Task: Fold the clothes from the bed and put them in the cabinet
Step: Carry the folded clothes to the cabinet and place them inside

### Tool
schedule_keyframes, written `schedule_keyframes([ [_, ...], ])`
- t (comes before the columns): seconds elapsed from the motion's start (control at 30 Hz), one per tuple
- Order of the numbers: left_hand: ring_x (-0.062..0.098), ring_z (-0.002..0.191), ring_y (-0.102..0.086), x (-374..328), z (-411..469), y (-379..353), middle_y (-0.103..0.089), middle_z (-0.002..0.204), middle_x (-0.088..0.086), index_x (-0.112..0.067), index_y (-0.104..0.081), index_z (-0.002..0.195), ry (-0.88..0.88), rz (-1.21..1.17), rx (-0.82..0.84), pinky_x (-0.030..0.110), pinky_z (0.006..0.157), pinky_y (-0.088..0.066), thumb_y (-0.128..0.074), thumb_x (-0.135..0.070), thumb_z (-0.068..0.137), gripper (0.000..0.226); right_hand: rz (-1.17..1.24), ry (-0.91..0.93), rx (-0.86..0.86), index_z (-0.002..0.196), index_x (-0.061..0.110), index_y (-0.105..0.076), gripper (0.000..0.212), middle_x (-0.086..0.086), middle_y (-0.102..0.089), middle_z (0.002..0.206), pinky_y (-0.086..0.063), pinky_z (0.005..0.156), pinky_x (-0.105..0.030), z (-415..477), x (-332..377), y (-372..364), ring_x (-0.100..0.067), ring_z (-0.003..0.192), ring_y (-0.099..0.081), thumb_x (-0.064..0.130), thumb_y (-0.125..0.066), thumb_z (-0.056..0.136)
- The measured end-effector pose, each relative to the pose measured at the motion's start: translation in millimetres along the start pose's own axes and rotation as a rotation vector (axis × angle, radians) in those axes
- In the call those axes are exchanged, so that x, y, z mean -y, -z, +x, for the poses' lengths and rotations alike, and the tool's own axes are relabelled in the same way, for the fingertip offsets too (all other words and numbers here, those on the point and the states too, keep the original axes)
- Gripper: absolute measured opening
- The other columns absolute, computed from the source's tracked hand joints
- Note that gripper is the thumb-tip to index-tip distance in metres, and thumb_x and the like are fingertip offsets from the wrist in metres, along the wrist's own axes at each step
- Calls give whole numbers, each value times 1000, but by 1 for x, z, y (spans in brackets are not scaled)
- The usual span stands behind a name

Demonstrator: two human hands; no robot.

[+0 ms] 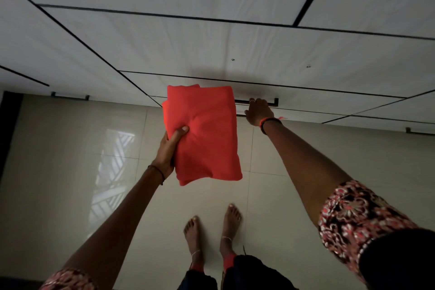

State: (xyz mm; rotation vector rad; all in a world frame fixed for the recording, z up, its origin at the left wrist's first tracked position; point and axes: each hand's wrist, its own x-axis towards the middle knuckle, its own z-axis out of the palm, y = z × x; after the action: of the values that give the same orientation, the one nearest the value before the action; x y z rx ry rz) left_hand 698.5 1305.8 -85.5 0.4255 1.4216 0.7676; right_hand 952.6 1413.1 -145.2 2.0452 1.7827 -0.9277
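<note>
Garment (pixel 204 134), folded and orange-red, is gripped in the left hand (pixel 168 150) with its long axis toward the white cabinet (pixel 211 42), just left of the bar handle (pixel 270 100), where the right hand (pixel 259 112) rests, its grip impossible to tell.

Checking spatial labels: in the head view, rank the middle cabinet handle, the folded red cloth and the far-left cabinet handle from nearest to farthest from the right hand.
1. Middle handle, gripped by the right hand.
2. Folded red cloth, just left, in the left hand.
3. Far-left handle, well left.
</note>
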Motion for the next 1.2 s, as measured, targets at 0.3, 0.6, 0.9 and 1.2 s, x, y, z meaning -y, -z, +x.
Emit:
schedule_keyframes([
  [0.3,20,108,-64,-22,-19,5,-66,120,2,-20,-52,130,-44,23,15,38,93,-51,-74,-50,61,79,-89,-5,32,144,2,-25,56,-21,-34,144,-31,107,-41,-31,3,-21,-35,135,-27,30,-44,99],
  [0.6,22,104,-66,-24,-90,16,-67,117,5,-17,-54,128,-17,62,103,35,85,-52,-73,-48,61,77,-107,18,153,138,1,-34,49,-20,-43,134,-36,101,-42,-92,-6,-62,-36,125,-36,27,-41,97],
  [0.9,23,108,-64,-38,-115,19,-67,117,6,-16,-56,125,-15,-29,140,35,90,-49,-72,-46,61,73,-6,-31,147,138,0,-34,46,-19,-41,135,-32,105,-39,-163,-5,-108,-33,129,-33,16,-41,96],
  [1.2,17,99,-67,-41,-104,22,-71,111,1,-27,-57,121,-15,-62,142,35,82,-52,-68,-56,58,71,64,-97,123,144,1,-28,54,-18,-30,147,-25,113,-37,-211,-2,-145,-31,140,-22,8,-40,92],
])
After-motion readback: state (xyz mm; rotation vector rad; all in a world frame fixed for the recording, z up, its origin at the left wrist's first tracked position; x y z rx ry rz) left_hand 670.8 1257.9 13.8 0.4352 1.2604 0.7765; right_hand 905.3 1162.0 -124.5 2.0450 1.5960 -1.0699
